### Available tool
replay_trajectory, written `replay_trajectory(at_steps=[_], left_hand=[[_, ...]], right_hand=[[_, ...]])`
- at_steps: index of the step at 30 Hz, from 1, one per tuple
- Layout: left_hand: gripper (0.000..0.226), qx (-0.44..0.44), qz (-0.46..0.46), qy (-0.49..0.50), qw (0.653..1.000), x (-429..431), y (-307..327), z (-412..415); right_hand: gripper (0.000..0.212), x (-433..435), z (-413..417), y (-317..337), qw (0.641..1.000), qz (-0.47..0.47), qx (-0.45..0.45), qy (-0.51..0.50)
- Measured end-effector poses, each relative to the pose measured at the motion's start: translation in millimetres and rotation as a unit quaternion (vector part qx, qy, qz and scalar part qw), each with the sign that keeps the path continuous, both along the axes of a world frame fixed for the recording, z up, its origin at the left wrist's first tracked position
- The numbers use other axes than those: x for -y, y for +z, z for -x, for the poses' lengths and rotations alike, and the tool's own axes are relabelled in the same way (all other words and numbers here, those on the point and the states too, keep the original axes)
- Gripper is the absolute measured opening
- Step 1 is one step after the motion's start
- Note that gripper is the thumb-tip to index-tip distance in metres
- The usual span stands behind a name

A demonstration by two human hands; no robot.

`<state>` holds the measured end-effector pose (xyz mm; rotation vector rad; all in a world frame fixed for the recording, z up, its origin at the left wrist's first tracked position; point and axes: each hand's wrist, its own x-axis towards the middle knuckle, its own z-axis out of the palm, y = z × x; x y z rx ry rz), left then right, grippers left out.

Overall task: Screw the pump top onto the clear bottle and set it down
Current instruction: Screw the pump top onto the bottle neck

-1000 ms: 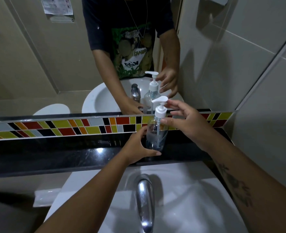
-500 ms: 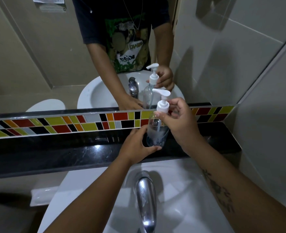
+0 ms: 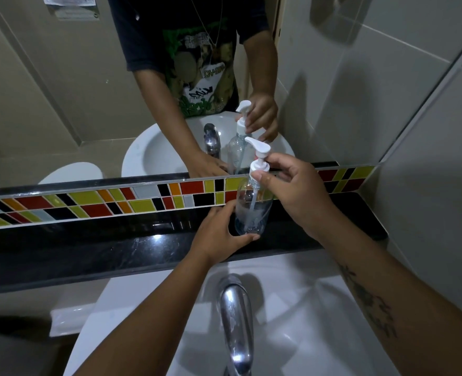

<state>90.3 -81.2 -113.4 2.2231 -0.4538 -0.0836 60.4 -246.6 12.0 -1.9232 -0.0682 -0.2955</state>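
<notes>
Both hands grip: left hand [image 3: 219, 234] bottle [image 3: 253, 210], right hand [image 3: 297, 191] pump top [image 3: 259, 158].

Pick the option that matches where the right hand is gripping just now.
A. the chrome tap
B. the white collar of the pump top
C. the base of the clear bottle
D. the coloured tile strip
B: the right hand pinches the white collar of the pump top with its fingertips, while the left hand holds the lower part of the clear bottle over the black ledge.
</notes>
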Motion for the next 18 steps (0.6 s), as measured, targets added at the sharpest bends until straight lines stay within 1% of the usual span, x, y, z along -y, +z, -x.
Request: replay_trajectory(at_steps=[2,4,7,10,11,13,15,18], left_hand=[[0.082,0.000,-0.002,0.001,1.000,0,-1,0],[0.082,0.001,-0.005,0.000,1.000,0,-1,0],[0.081,0.007,-0.012,-0.001,1.000,0,-1,0],[0.082,0.006,-0.016,0.000,1.000,1,1,1],[0.082,0.006,-0.017,-0.001,1.000,1,2,2],[0.083,0.008,-0.017,-0.002,1.000,1,2,2],[0.083,0.008,-0.019,-0.001,1.000,1,2,2],[0.082,0.008,-0.024,0.002,1.000,1,1,1]], right_hand=[[0.027,-5,-1,-3,1.000,-0.015,0.019,-0.019],[0.026,-11,-2,-5,0.998,-0.033,0.030,-0.044],[0.037,-18,-4,-7,0.996,-0.028,0.037,-0.079],[0.055,-14,-1,-5,0.998,-0.035,0.001,-0.044],[0.055,-10,1,-4,0.999,-0.023,-0.009,-0.024],[0.051,-2,6,-3,1.000,0.001,-0.024,0.013],[0.045,3,10,-3,0.999,0.004,-0.027,0.031],[0.036,1,7,-4,1.000,0.009,-0.008,0.005]])
